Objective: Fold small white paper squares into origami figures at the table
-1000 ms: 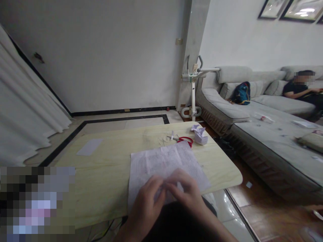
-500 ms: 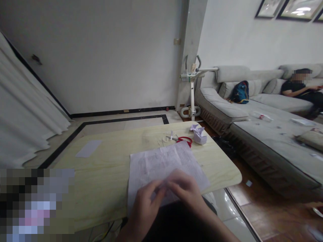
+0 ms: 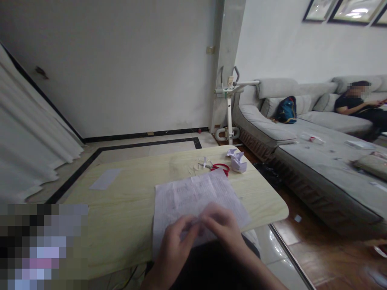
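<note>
A large creased sheet of printed paper lies over the near edge of the pale wooden table. Above its lower part, my left hand and my right hand meet at the fingertips. Both are closed in a pinch, and what sits between the fingers is too small and blurred to name. Just past the sheet's far edge lie red-handled scissors, with thin pale strings beside the blades. Crumpled, folded paper stands to the right of the scissors.
A smaller white paper lies on the table's left side. Beyond the table stand a white exercise machine and a grey sofa with a blue backpack. A person sits on the sofa. A white curtain hangs at left.
The view has shifted very slightly. My hands keep nearly the same pinched pose over the sheet, and the things on the table have not moved.
</note>
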